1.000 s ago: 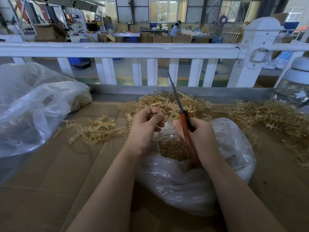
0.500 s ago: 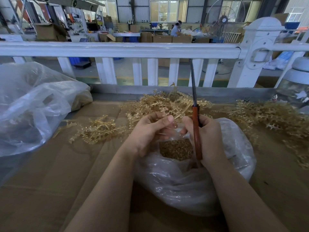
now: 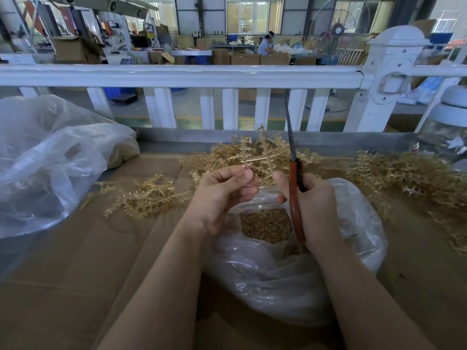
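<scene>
Gold plastic is what I'm working with: a spiky sprig pinched by its stem between the thumb and forefinger of my left hand, held above the open mouth of the clear bag. The stem stands nearly upright from the fingertips and tilts away from me, with a side branch running off to the right. My right hand is curled round the orange handles of the scissors, whose blades point straight up and look closed together.

The sprig lies just left of the blades, near but not touching them, so the right hand is the one that must close the gap. As I judge it, the cut means opening the blades and tipping them leftward across that side branch, so the piece drops among the cut bits in the bag below.
</scene>
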`<state>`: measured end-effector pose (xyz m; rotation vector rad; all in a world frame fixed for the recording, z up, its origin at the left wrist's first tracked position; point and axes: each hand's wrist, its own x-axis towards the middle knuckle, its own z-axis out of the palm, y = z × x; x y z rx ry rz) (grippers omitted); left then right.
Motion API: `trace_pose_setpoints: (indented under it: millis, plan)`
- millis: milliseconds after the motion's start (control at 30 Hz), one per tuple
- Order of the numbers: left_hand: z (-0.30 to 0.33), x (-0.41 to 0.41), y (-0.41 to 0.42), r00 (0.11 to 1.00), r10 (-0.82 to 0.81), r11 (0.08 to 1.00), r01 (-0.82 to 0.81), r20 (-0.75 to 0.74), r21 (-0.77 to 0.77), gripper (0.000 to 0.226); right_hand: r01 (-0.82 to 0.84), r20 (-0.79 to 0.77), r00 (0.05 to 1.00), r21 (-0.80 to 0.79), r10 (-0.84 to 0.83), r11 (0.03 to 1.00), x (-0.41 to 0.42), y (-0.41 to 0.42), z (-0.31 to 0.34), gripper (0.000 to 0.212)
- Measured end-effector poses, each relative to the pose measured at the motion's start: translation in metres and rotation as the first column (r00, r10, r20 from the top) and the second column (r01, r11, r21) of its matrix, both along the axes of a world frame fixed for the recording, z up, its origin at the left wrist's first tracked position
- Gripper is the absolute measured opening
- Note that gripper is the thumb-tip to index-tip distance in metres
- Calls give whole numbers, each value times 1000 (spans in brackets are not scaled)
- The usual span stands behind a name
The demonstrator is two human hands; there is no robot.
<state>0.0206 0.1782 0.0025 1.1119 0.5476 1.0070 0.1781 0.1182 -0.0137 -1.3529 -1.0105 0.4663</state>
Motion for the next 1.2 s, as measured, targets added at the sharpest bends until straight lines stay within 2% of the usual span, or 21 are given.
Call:
trace_pose_setpoints:
  millis: [167, 267, 367, 500, 667, 867, 1067, 1200]
  plan:
    - [1, -2, 2, 986, 106, 994, -103, 133, -28, 11, 51, 225, 974, -105, -26, 993, 2, 0, -2, 46]
    - [0, -4, 5, 957, 145, 988, -126, 252, -91, 11, 94, 425, 905, -242, 19, 966, 2, -1, -1, 43]
    - [0, -9, 9, 922, 219, 971, -174, 319, -164, 10, 126, 539, 841, -279, 46, 952, 1, -4, -1, 43]
    - [-1, -8, 9, 918, 289, 949, -237, 272, -208, 8, 133, 568, 823, -251, 34, 959, 0, -7, -1, 44]
    - [-2, -4, 7, 935, 284, 955, -256, 210, -153, 10, 123, 572, 820, -213, 22, 969, -1, -8, -2, 41]
    - [-3, -2, 9, 951, 217, 975, -200, 218, -100, 37, 154, 634, 773, -218, 20, 964, -1, -6, -4, 43]
    - [-4, 2, 7, 967, 162, 985, -170, 197, 24, 31, 200, 701, 713, -177, -20, 964, -2, -8, -2, 48]
    - [-6, 3, 7, 965, 183, 981, -193, 186, 33, 28, 226, 735, 677, -172, -27, 959, -2, -9, -1, 47]
